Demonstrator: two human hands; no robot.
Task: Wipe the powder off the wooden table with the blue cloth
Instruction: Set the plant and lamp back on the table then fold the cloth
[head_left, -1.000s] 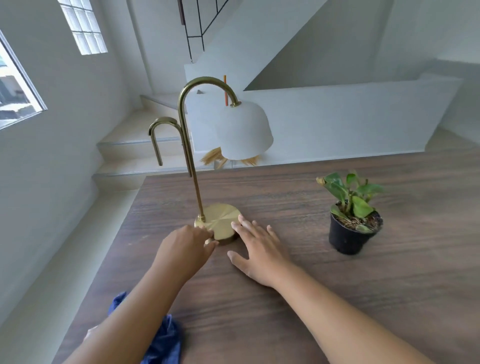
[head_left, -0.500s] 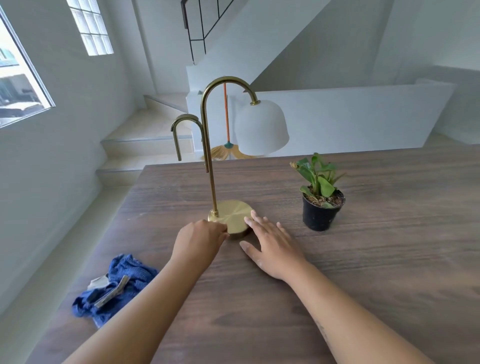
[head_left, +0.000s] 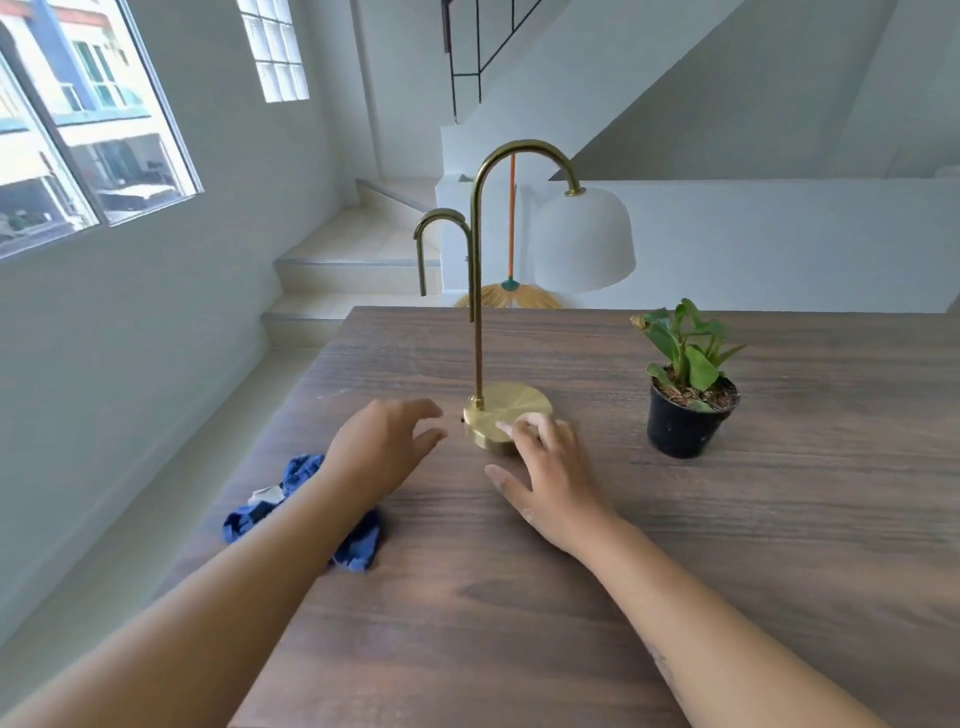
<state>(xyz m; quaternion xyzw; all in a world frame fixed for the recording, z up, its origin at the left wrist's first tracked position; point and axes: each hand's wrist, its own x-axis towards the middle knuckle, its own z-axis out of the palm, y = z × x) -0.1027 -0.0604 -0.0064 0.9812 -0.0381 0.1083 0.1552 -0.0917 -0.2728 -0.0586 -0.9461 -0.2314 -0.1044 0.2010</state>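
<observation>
Left hand (head_left: 379, 452) and right hand (head_left: 550, 478), spread and empty, flank lamp base (head_left: 511, 408); blue cloth (head_left: 358, 545) near table (head_left: 467, 623) edge.

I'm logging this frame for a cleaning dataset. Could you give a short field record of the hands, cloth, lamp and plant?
left hand: open, holds nothing, just left of the lamp base
right hand: open, fingers on the base's near edge
blue cloth: crumpled on the wooden table, partly behind the left forearm
potted plant: upright, right of the lamp
wiping: not begun, cloth in neither hand
</observation>
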